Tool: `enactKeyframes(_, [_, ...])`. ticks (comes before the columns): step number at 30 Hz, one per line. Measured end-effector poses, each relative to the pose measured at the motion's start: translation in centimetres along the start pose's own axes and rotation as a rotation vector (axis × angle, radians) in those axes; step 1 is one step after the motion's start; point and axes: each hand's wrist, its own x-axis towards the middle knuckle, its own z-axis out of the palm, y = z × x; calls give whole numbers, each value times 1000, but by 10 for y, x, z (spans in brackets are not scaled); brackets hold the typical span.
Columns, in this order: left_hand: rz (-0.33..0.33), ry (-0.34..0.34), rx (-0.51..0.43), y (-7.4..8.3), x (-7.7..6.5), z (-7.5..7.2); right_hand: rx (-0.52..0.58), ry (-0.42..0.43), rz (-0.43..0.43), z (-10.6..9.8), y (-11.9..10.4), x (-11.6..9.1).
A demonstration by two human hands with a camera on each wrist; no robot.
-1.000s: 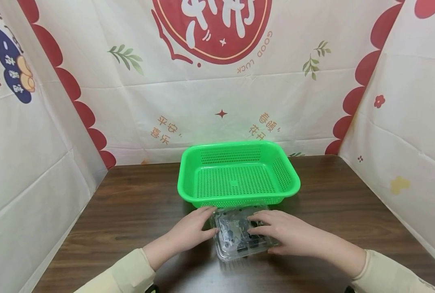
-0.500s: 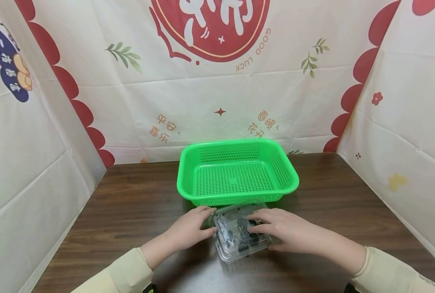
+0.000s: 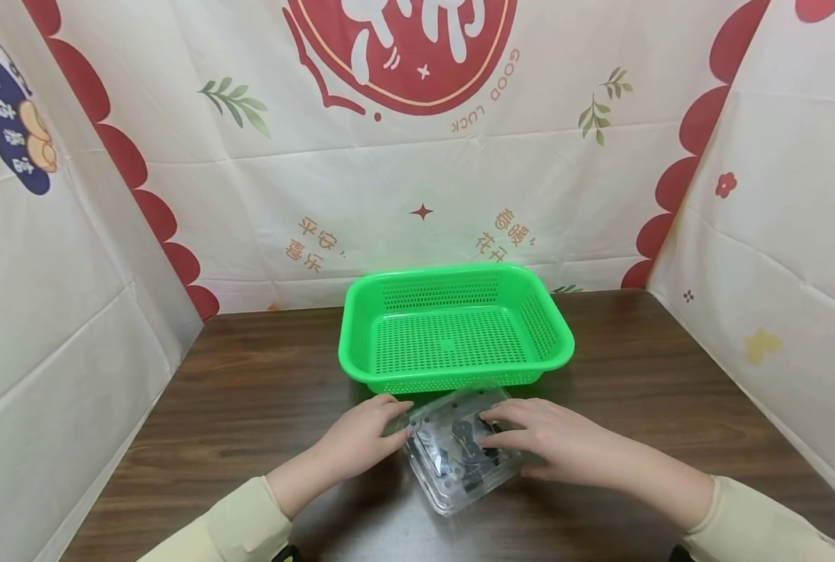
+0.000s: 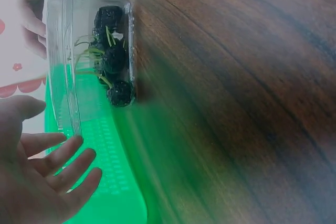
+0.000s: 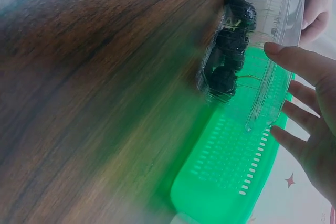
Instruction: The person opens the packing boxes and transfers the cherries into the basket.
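Observation:
A clear plastic clamshell container (image 3: 445,468) sits turned at an angle between my hands, in front of the green basket (image 3: 354,375). Through its wall in the left wrist view I see dark round pieces (image 4: 113,59) with thin green stems; their kind is unclear. My left hand (image 3: 361,441) is at the container's left far corner, fingers spread and loosely bent, fingertips by the lid rim. On the other side my right hand (image 3: 551,441) holds the right side, thumb (image 5: 294,59) on the lid edge and fingers around the corner.
The rectangular basket, with perforated walls and floor, stands right behind the container on the dark wooden table (image 3: 263,375). A printed white cloth (image 3: 389,179) hangs behind and along both sides of the table.
The container has turned between my hands, its near corner swinging toward me and slightly right. Both hands stay nearly in place. The basket has not moved on the table.

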Motion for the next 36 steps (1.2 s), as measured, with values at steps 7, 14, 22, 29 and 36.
enactKeyframes(7, [13, 14, -62, -1, 0, 0, -14, 32, -12, -1, 2, -6])
enactKeyframes(14, [21, 8, -140, -2, 2, 3, -19, 52, -15, -2, 6, -11])
enactKeyframes(22, [28, -25, -206, -2, 0, 7, -14, 52, -1, -3, 8, -14])
enactKeyframes(29, [11, -42, -246, 3, 0, 7, -13, 81, -9, -4, 12, -19])
enactKeyframes(36, [-47, -56, -347, 6, -3, 10, -17, 121, -39, -2, 17, -22])
